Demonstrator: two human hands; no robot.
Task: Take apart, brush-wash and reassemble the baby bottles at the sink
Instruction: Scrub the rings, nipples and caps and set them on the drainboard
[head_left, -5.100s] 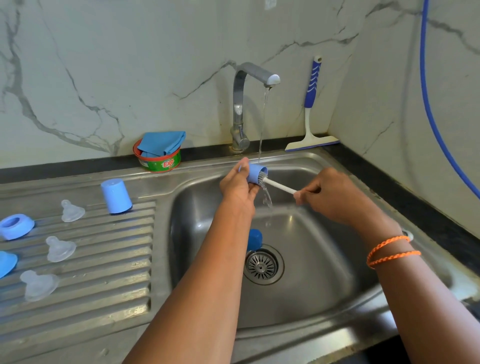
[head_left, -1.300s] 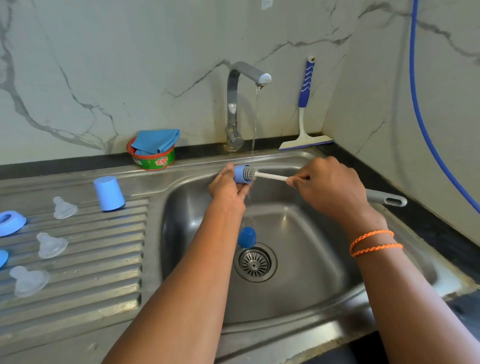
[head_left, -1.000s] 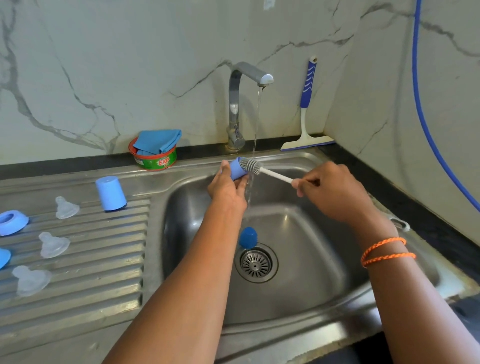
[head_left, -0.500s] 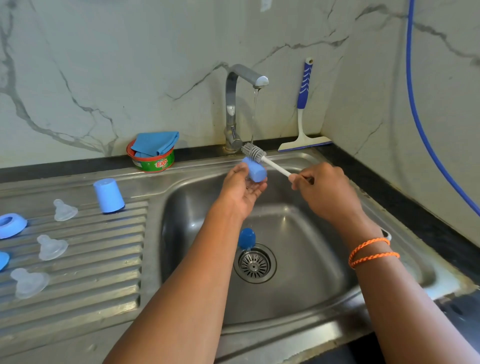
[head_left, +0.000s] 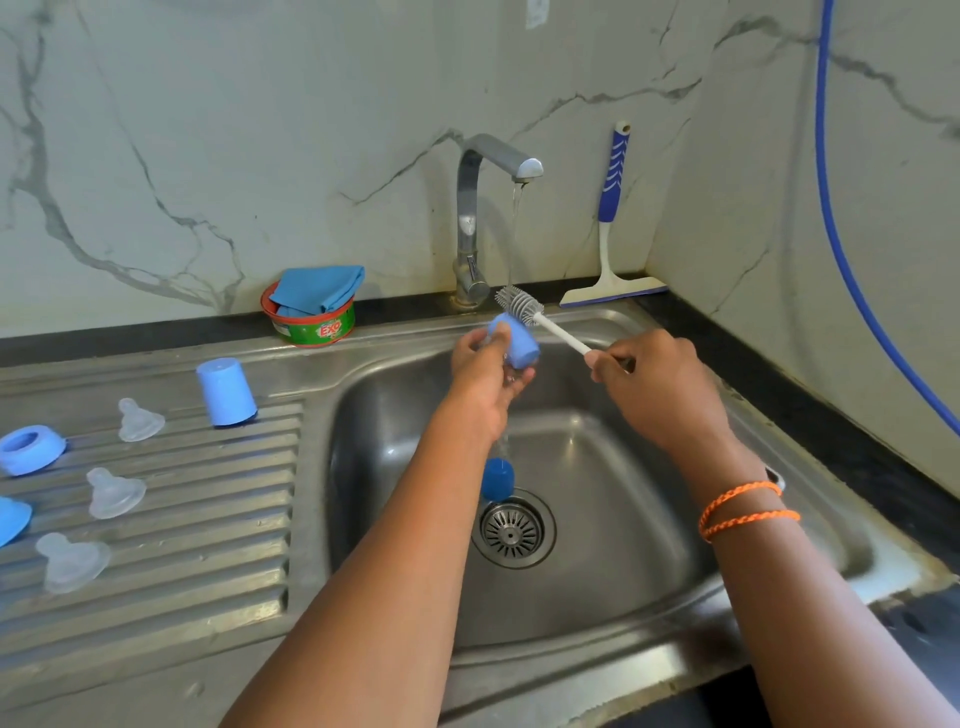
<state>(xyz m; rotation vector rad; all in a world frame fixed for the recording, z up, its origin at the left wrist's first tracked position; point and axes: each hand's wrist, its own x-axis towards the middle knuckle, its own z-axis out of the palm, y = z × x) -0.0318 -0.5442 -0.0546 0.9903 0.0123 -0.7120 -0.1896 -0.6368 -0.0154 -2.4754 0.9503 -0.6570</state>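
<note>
Compared with a second ago, the bottle brush (head_left: 540, 323) is out of the small blue cap (head_left: 515, 342): its grey bristle head now sits above and just behind the cap, at about 1 o'clock from it, directly under the thin stream of water (head_left: 514, 234) from the chrome tap (head_left: 475, 218). The cap has been turned in the left hand (head_left: 485, 371), whose thumb and fingers close around its lower part over the basin. The right hand (head_left: 649, 384) pinches the brush's thin white plastic handle, fingers curled shut on it; two orange braided threads (head_left: 740, 512) circle that wrist.

The stainless steel sink (head_left: 597, 519) is smooth and dull-shiny, with a round slotted drain strainer (head_left: 511, 530). A second, darker blue cap (head_left: 497, 479) lies in the basin, touching the strainer's rim at 12 o'clock.

On the ribbed steel drainboard (head_left: 208, 519), at 9 o'clock from the basin, a pale blue tapered cap (head_left: 226, 393) stands mouth down. Three translucent silicone teats (head_left: 137, 421) (head_left: 114, 492) (head_left: 70, 561) lie apart from one another, and a blue screw ring (head_left: 28, 449) sits at the left edge, with another blue piece (head_left: 10, 519) cut off by the frame below it.

Against the marble-patterned wall, a red-rimmed green dish-soap tub (head_left: 311, 325) holds a folded blue cloth (head_left: 317, 288), and a blue-handled squeegee (head_left: 610, 234) leans at 2 o'clock from the tap.
</note>
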